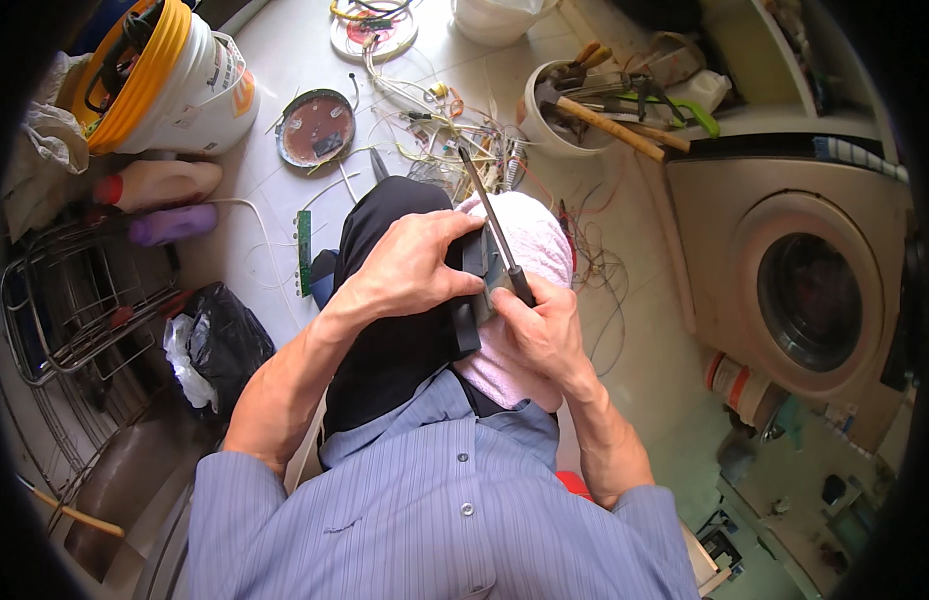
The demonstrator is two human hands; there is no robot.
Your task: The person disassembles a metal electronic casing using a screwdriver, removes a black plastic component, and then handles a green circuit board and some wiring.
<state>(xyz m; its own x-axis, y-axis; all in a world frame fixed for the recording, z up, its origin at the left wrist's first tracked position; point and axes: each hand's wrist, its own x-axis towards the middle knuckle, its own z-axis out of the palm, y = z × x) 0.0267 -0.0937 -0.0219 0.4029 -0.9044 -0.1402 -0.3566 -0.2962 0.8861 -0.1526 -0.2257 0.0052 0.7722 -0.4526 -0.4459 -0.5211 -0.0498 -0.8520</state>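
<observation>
My left hand (417, 262) grips the left edge of a dark, flat electronic casing (469, 325) above my lap, fingers over its far end and thumb pressed on its face. What the casing belongs to I cannot make out. In my right hand (541, 330) is a long screwdriver (493, 212) with a black handle. Its shaft slants up and away to the left, the tip pointing off the casing. My right thumb rests against the casing's near right side. Beneath lie my black-clad left thigh and a pink towel (520, 375) draped over the right one.
Tangled wires (455, 140), a round brown-faced part (317, 128) and a green circuit board (304, 250) lie on the tiled floor. A white tool bucket (547, 110) holds a hammer (610, 125). Left are a yellow-rimmed bucket (210, 100) and a black bag (228, 335); right, a washing machine (715, 235).
</observation>
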